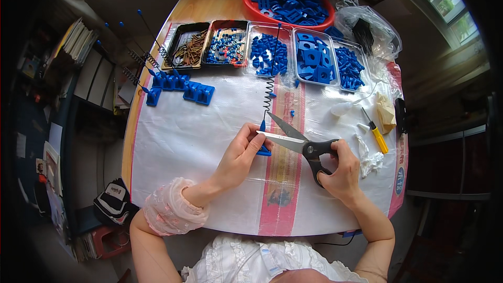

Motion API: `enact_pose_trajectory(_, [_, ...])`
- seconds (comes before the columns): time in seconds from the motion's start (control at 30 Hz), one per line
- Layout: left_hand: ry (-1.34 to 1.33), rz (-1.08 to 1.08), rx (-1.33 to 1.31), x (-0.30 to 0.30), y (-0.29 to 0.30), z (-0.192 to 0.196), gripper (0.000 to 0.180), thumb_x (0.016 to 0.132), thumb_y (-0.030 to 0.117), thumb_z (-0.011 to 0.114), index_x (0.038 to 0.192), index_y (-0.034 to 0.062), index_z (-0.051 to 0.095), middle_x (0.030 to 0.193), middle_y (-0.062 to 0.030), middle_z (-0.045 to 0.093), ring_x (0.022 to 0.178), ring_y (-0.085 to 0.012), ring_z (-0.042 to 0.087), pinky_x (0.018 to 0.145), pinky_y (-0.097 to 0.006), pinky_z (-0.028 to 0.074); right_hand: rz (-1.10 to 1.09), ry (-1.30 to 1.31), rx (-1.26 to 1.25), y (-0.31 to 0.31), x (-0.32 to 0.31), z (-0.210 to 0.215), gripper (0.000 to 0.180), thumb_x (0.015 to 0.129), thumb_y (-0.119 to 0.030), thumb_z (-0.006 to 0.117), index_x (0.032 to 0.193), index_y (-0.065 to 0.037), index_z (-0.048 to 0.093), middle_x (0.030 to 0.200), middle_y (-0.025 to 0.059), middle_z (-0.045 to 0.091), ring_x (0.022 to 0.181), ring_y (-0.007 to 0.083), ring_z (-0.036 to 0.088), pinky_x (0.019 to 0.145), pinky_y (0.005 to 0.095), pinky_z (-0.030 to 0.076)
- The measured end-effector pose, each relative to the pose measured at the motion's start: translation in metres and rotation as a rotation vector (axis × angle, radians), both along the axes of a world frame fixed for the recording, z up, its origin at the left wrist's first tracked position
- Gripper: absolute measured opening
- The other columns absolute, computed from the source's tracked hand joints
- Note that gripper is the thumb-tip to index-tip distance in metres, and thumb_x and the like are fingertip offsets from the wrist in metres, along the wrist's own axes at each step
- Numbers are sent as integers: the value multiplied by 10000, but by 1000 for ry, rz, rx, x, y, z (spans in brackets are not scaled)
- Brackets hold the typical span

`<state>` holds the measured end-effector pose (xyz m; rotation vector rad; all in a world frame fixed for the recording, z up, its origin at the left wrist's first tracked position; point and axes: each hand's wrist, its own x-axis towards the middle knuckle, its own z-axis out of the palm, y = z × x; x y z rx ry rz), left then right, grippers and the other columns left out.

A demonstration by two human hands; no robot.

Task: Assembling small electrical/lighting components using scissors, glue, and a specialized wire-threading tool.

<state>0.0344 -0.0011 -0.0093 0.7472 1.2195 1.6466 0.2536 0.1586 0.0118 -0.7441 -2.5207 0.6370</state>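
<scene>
The left hand (238, 154) is pinching a blue spring piece (263, 149) while the right hand (340, 170) is gripping open scissors (298, 144) — the cut probably wants steady blades just beside the fingertips.

blue part (264, 151) partly hidden, perhaps by left-hand fingers (252, 144)

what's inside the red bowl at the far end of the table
The red bowl holds a heap of flat blue plastic pieces. Whatever lies beneath the top layer is covered.
</scene>
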Motion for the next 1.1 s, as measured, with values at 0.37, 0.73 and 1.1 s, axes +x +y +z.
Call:
enact_pose_trajectory(0.37, [-127,-20,-10,0,0,2,212,1109,211,430,1157,18,505,1020,-47,614,983,-99,583,949,-262,472,8,10,16,0,0,-1,514,560,-39,782,1002,-17,520,860,125,585,722,292,628,634,377,506])
enact_pose_trajectory(0.73, [-119,-29,-15,0,-2,5,175,1101,202,456,1172,50,505,1008,-31,587,977,-81,548,903,-237,453,7,7,15,0,1,-1,508,561,-43,789,993,-16,524,862,126,584,723,290,628,634,377,508])
enact_pose_trajectory(1.1, [-99,3,-16,0,-1,4,206,1103,213,453,1133,17,507,1004,-47,619,970,-102,591,942,-265,477,1,4,19,-1,1,-2,513,555,-39,784,996,-18,521,848,124,574,721,296,620,633,380,504])
